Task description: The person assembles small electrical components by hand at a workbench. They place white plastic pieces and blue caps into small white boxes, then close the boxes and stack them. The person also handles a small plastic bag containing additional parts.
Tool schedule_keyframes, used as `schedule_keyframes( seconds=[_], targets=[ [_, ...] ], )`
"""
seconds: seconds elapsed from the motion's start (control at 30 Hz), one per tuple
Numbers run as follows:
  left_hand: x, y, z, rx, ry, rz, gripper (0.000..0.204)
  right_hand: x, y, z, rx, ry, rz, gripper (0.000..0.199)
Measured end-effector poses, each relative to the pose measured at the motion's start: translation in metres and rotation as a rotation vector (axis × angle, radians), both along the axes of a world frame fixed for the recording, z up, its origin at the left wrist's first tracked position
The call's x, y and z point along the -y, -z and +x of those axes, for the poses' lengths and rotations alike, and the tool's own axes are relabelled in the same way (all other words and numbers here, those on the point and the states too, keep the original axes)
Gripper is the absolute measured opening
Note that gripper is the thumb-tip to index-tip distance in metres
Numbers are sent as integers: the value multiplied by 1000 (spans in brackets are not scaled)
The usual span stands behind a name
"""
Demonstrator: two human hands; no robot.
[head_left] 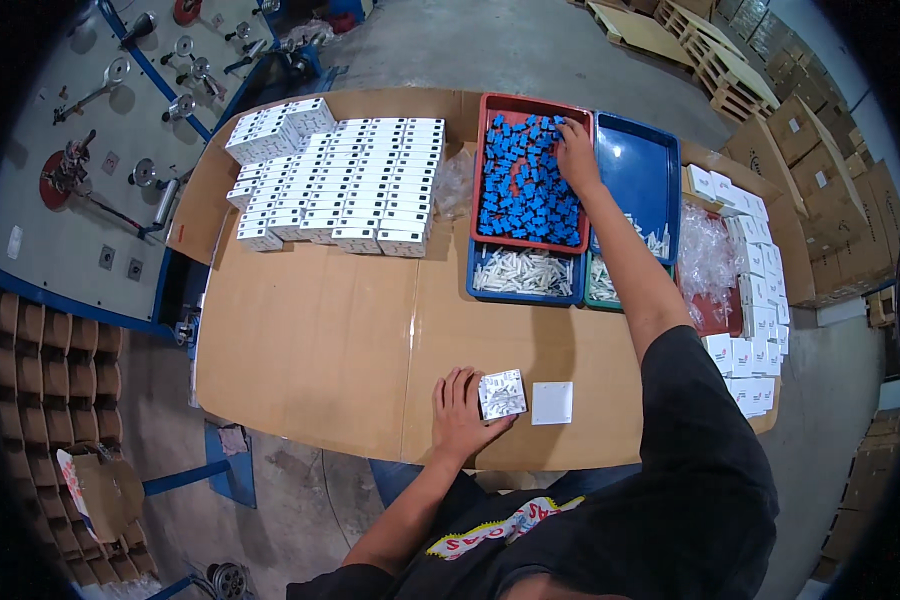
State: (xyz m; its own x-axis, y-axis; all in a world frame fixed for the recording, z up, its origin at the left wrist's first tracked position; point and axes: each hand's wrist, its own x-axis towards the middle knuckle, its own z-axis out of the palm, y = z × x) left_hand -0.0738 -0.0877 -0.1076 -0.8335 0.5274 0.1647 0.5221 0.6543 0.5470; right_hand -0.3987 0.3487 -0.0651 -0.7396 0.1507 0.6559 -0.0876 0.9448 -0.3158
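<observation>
My left hand [457,414] rests at the near edge of the table, closed about a small white open box [502,395]. Its thumb lies along the near side and its fingers along the left side. Small white and grey pieces show inside this box. Just right of it lies a flat white square [552,403]. My right hand [576,158] reaches far into a red tray [482,170] of small blue plastic pieces [523,190]. Its fingers are bent down and pinched together at the upper right of the pile, on what looks like one blue piece; the fingertips are partly hidden.
Stacked white boxes [345,180] fill the table's far left. Blue tray [635,150] and a lower blue bin of white plugs [523,272] adjoin the red tray. A green bin [602,285] sits under my right forearm. Plastic bags [708,250] and more white boxes [758,290] stand right.
</observation>
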Motion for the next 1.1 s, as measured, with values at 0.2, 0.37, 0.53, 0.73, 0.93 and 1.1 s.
schedule_keyframes(
  seconds=[0.2,0.37,0.53,0.73,0.93,1.1],
  targets=[
    [0,0,-1,3,-7,2,89,-3,-13,-13,77,109,4,20],
    [1,-4,1,10,-18,4,89,2,-37,-22,254,222,-161,16],
    [-3,-7,0,10,8,12,90,-14,-39,-12,-13,56,-563,31],
    [5,0,5,-23,-18,13,91,113,-133,115,-83,-496,-1458,39],
    [1,6,6,-56,-17,10,92,158,-164,196,-45,-558,-1428,38],
    [1,3,6,-46,-18,4,94,170,-165,229,-30,-668,-1728,34]
  ],
)
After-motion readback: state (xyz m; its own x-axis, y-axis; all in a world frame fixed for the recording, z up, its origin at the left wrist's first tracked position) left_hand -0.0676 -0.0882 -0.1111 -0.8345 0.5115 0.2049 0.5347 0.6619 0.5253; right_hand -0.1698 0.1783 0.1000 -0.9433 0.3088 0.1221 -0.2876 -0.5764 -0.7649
